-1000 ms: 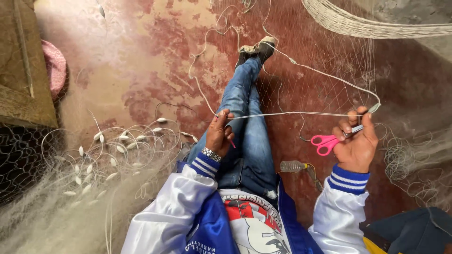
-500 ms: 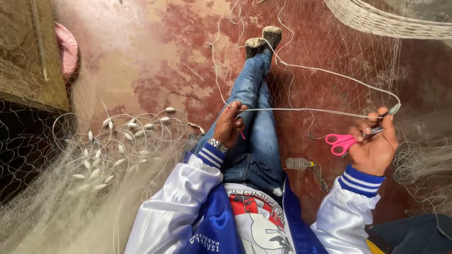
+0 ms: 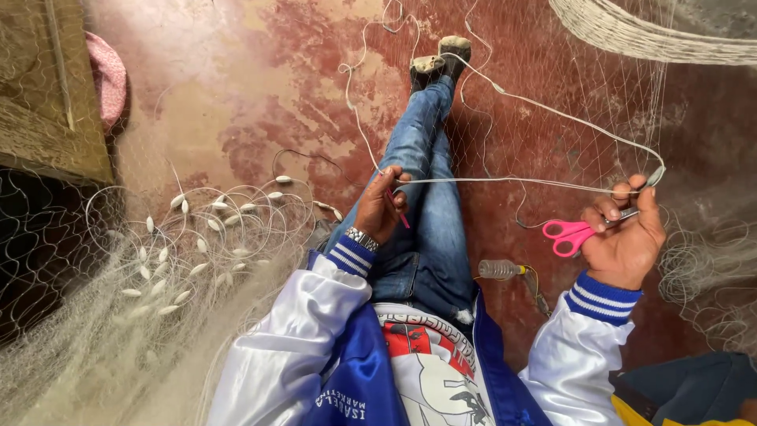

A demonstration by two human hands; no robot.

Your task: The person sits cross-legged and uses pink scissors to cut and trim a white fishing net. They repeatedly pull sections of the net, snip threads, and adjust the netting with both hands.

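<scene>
Looking down from head height, a seated person stretches a pale cord point(image 3: 520, 183) tight between two hands above outstretched legs in blue jeans point(image 3: 426, 197). Much of the view is veiled by fine, near-transparent fishing net point(image 3: 95, 331), so its edges are hard to trace; it piles into a soft grey heap at the lower left, and a thicker bundle is cut off at the top right corner. The left hand point(image 3: 382, 207) rests near the knee, its grip pinched together on one end of the cord, with a thin red stick-like tool point(image 3: 402, 216) poking out below the fingers; what that tool is cannot be made out. The right hand point(image 3: 623, 237) is curled shut around pink-handled scissors point(image 3: 569, 235), and its fingertips also pinch the far end of the cord; the scissor blades are mostly hidden behind the fingers. From that hand the cord loops away up toward the dark, worn shoes point(image 3: 440, 59), crossed at the ankles. Small white oval floats point(image 3: 197, 237) are strung along looping lines at the left, lying on the floor point(image 3: 260, 95), which is rough, mottled red and tan concrete. A small clear plastic bottle point(image 3: 501, 270) lies beside the right thigh. Glossy white sleeves with blue-and-white ribbed cuffs cover both arms.
</scene>
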